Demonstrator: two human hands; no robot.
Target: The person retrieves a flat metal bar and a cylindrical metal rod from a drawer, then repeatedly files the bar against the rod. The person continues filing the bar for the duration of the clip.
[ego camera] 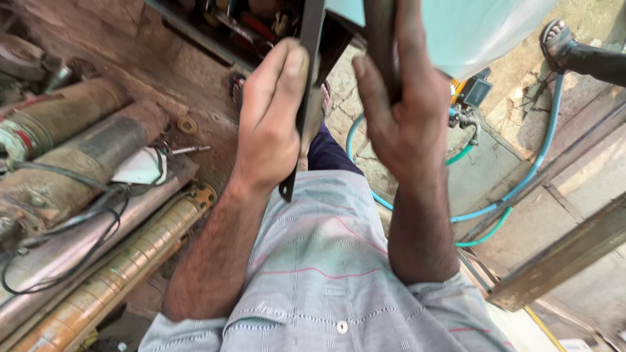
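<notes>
Lying along the floor at the left, rusty pump cylinders (78, 150) are the biggest things in view, with a black cable (72, 215) looped over them and a brass-coloured ribbed tube (124, 267) beside them. On the right, a teal hose (521, 182) curves over cracked paving (515, 124), and a sandalled foot (559, 42) of another person shows at the top corner. A pale bluish sheet (476, 29) hangs at the top, just above the hands.

Raised in front of the striped shirt (319, 261), both hands grip a dark metal bracket (312, 85) that runs upright between them. The left hand (270, 124) wraps its near edge, fingers pressed together and curled round the flat bar. The right hand (404, 111) clasps a second dark bar at the top, its fingers (372, 98) lying close together along the metal. How the two bars join is hidden by the hands.

A small washer (187, 125) lies on the floor, just beside the cylinders.
</notes>
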